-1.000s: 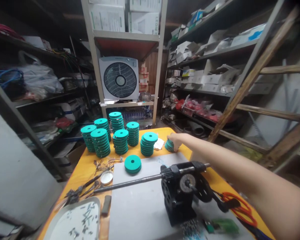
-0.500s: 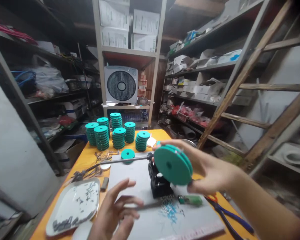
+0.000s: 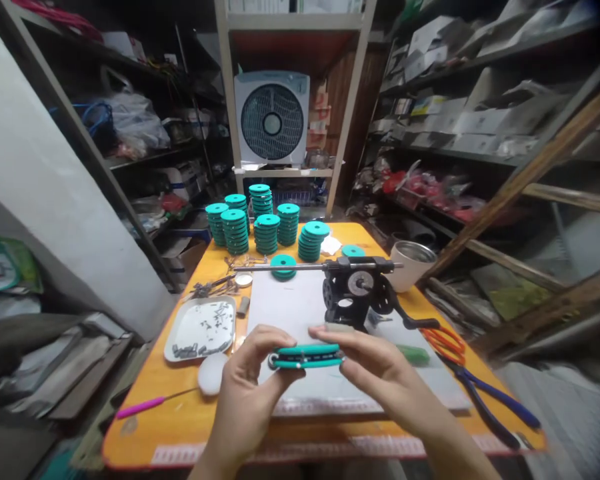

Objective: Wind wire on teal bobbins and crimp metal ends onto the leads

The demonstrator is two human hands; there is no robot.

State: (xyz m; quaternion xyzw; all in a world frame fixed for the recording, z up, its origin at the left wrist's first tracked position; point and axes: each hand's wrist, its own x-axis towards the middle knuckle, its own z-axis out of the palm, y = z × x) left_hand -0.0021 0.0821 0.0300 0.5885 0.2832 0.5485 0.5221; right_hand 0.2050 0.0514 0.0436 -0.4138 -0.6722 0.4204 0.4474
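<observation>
Both hands hold a flat teal spool (image 3: pixel 307 357) edge-on to me, above the front of the white board (image 3: pixel 290 313). A dark groove with small pale bits shows between its two rims. My left hand (image 3: pixel 253 373) pinches the left end between thumb and fingers, beside a small shiny ring. My right hand (image 3: pixel 380 363) grips the right end, fingers over the top and thumb beneath. Behind my hands stands a black hand-cranked winder (image 3: pixel 355 290) with a long metal shaft. Another teal spool (image 3: pixel 283 265) lies flat on the board behind the shaft.
Stacks of teal spools (image 3: pixel 267 233) stand at the table's back. A white tray (image 3: pixel 200 313) of small grey pieces lies left, near a pink-handled tool (image 3: pixel 141 407). On the right are blue-handled pliers (image 3: pixel 500 397), orange-handled scissors (image 3: pixel 445 343) and a cup (image 3: pixel 410 267).
My right hand has brought the teal spool from in front of the winder down to the middle, turning it edge-on. My left hand has closed on its other end. The view has tilted down.
</observation>
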